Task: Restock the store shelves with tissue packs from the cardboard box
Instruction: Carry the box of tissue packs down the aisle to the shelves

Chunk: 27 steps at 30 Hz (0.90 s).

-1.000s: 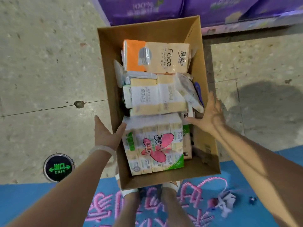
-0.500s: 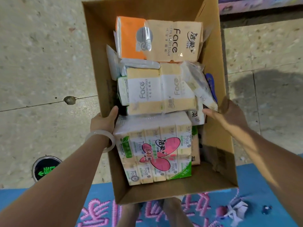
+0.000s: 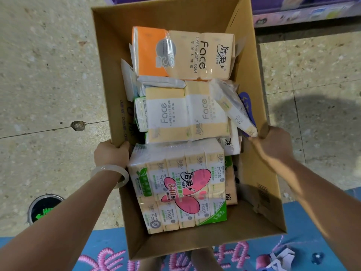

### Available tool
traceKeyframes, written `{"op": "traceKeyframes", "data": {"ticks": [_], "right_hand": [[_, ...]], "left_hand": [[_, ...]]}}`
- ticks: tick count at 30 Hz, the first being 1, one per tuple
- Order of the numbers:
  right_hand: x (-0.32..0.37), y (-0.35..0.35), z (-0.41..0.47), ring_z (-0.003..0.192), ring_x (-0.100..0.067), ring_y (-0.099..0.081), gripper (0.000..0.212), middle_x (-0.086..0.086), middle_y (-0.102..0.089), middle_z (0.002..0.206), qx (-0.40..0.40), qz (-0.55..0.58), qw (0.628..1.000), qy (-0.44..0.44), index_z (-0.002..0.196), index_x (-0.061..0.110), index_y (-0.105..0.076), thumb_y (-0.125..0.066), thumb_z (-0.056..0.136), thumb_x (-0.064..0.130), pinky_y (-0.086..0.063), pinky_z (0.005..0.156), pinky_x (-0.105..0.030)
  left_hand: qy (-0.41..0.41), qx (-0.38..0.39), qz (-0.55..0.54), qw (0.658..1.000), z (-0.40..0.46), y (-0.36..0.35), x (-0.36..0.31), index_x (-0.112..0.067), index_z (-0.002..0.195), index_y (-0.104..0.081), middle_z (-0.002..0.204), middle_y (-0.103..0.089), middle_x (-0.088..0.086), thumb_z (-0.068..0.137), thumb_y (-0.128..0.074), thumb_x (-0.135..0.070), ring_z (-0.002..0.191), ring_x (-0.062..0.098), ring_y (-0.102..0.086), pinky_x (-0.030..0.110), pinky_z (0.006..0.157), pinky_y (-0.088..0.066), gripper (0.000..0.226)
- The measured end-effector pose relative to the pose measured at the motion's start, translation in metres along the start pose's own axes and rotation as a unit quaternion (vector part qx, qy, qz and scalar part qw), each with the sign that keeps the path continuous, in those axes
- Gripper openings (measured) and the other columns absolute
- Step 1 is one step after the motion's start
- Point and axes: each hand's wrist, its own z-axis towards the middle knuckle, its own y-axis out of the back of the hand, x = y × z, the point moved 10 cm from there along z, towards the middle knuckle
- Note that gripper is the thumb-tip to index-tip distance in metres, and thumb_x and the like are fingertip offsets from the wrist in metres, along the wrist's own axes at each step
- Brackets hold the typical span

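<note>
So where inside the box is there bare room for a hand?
Bare cardboard shows along the cardboard box right wall beside the pink-label pack, and at the near end. The far end, under the orange pack, is crowded.

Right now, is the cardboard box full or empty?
Mostly full: tissue packs cover the cardboard box from end to end; depth underneath cannot be told.

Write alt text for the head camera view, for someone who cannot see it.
Seen from above, a person's left hand and right hand grip opposite walls of an open cardboard box full of tissue packs. Below lie a speckled floor and a blue mat.
</note>
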Motion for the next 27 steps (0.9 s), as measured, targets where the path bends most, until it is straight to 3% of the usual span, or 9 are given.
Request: {"op": "traceKeyframes", "data": {"ticks": [4,10,12,14,16,19,23,25,27], "right_hand": [[0.019,0.029,-0.018,0.072,-0.024,-0.051,0.018,-0.011,-0.055,0.074,-0.001,-0.019,1.000,0.025,0.080,0.001,-0.061,-0.067,0.084,0.017,-0.036,0.058,-0.028],[0.062,0.083,-0.084,0.077,-0.037,-0.060,0.026,-0.026,-0.064,0.081,0.021,-0.047,0.997,0.053,0.084,-0.007,-0.064,-0.065,0.086,0.019,-0.039,0.062,-0.031],[0.079,0.105,-0.110,0.070,-0.030,-0.052,0.027,-0.021,-0.060,0.072,0.021,-0.064,0.996,0.055,0.078,-0.005,-0.061,-0.064,0.087,0.020,-0.033,0.058,-0.030],[0.099,0.129,-0.139,0.066,-0.025,-0.044,0.034,-0.005,-0.044,0.056,0.015,-0.072,0.996,0.059,0.060,0.010,-0.047,-0.064,0.088,0.020,-0.025,0.049,-0.028],[0.118,0.148,-0.167,0.063,-0.028,-0.047,0.040,0.002,-0.036,0.052,0.021,-0.067,0.995,0.064,0.055,0.015,-0.039,-0.064,0.087,0.015,-0.023,0.047,-0.025],[0.153,0.180,-0.207,0.052,-0.027,-0.048,0.017,0.000,-0.042,0.050,0.009,-0.018,0.996,0.083,0.070,0.001,-0.060,-0.067,0.084,0.009,-0.028,0.048,-0.029],[0.212,0.210,-0.256,0.053,-0.019,-0.047,0.021,-0.001,-0.051,0.056,0.022,0.017,0.994,0.109,0.067,0.015,-0.058,-0.065,0.086,0.014,-0.033,0.047,-0.026],[0.249,0.227,-0.279,0.057,-0.024,-0.049,0.010,-0.004,-0.053,0.059,0.005,0.006,0.989,0.146,0.078,0.006,-0.066,-0.065,0.086,0.012,-0.034,0.050,-0.028],[0.283,0.240,-0.300,0.062,-0.025,-0.048,0.013,-0.012,-0.059,0.067,-0.009,-0.012,0.986,0.167,0.087,-0.002,-0.068,-0.065,0.086,0.011,-0.034,0.055,-0.030]], "left_hand": [[-0.006,-0.002,-0.004,1.000,-0.013,0.029,-0.004,-0.009,0.054,-0.047,0.051,-0.046,0.005,0.081,-0.062,-0.012,0.047,0.019,-0.042,0.023,0.047,-0.032,0.032],[0.015,-0.004,-0.023,1.000,-0.069,0.113,0.004,-0.009,0.052,-0.048,0.051,-0.049,0.008,0.084,-0.063,-0.013,0.056,0.028,-0.049,0.028,0.050,-0.034,0.035],[0.018,-0.010,-0.031,0.999,-0.088,0.150,0.005,-0.008,0.052,-0.049,0.051,-0.050,0.008,0.085,-0.063,-0.014,0.053,0.027,-0.047,0.027,0.049,-0.032,0.036],[0.024,-0.015,-0.046,0.999,-0.107,0.188,0.006,-0.008,0.053,-0.050,0.052,-0.051,0.009,0.085,-0.063,-0.014,0.052,0.026,-0.047,0.028,0.050,-0.032,0.035],[0.029,-0.020,-0.063,0.997,-0.124,0.228,0.007,-0.009,0.053,-0.050,0.051,-0.051,0.009,0.085,-0.063,-0.013,0.050,0.025,-0.045,0.027,0.049,-0.031,0.034],[0.028,-0.033,-0.072,0.996,-0.148,0.289,0.007,-0.012,0.053,-0.050,0.050,-0.050,0.008,0.085,-0.063,-0.013,0.049,0.023,-0.043,0.025,0.046,-0.028,0.035],[0.036,-0.054,-0.094,0.993,-0.171,0.368,0.011,-0.007,0.054,-0.049,0.051,-0.048,0.009,0.087,-0.061,-0.011,0.049,0.021,-0.042,0.026,0.045,-0.026,0.035],[0.037,-0.067,-0.103,0.992,-0.178,0.405,0.014,-0.006,0.054,-0.047,0.051,-0.047,0.009,0.087,-0.061,-0.011,0.049,0.020,-0.041,0.026,0.045,-0.025,0.036],[0.039,-0.084,-0.109,0.990,-0.182,0.442,0.021,-0.008,0.052,-0.045,0.051,-0.046,0.008,0.086,-0.061,-0.011,0.049,0.021,-0.040,0.025,0.045,-0.025,0.038]]}}
